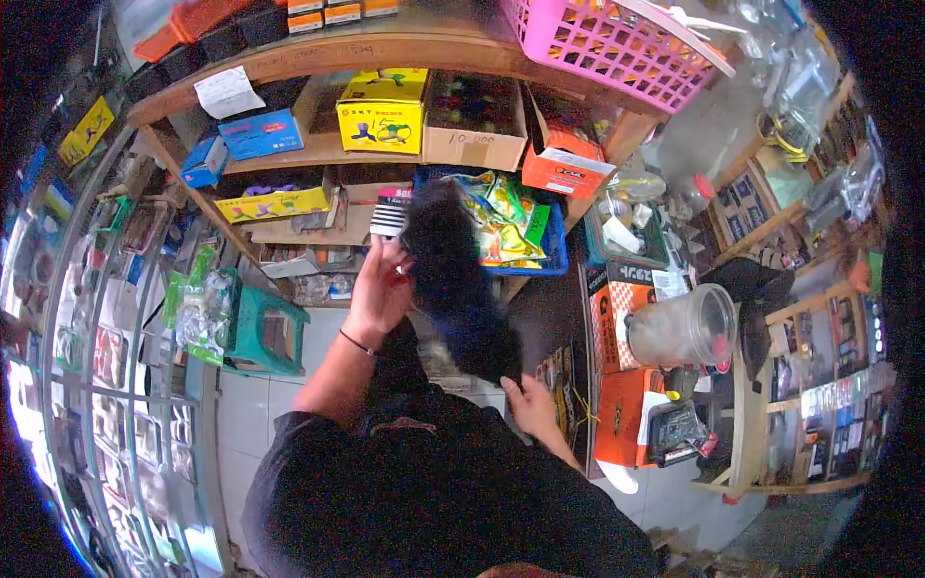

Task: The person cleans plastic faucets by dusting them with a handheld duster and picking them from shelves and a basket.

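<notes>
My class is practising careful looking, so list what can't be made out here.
All in the head view:
- Dark item between left hand and right hand: blur hides what it is.
- Striped card: fine print too small.
- Blue basket: partly hidden behind the dark item.
- Pink basket: cut off by the top edge.

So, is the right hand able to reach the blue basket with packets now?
Probably yes, once free: the right hand holds the dark item, which covers part of the blue basket, but the basket's right side looks open.
</notes>
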Tool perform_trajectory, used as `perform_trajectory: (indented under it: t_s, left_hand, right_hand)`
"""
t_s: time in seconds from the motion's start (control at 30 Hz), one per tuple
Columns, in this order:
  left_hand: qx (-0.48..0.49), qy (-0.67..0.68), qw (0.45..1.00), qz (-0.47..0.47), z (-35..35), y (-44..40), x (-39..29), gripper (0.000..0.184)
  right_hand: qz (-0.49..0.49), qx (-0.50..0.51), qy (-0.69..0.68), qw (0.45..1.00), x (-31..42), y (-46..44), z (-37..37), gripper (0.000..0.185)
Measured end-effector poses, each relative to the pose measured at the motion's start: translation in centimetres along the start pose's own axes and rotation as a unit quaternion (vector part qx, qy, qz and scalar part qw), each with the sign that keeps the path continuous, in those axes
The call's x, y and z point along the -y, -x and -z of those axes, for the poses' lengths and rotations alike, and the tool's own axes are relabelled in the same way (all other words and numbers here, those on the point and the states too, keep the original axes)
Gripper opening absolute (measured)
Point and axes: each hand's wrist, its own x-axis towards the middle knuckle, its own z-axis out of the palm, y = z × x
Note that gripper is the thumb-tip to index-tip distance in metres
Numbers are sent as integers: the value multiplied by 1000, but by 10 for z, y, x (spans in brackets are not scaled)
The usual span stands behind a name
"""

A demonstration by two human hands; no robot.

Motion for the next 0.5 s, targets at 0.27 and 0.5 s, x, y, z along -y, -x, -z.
perform_trajectory:
  t_s: [0.27,0.5]
  left_hand:
    - [44,-15,999,-14,-34,15,-22,47]
    - [-6,-43,999,-29,-31,22,-28,52]
  right_hand:
    - [-62,39,-78,994,-18,-6,-7,25]
    - [-57,72,-56,994,-13,-13,2,24]
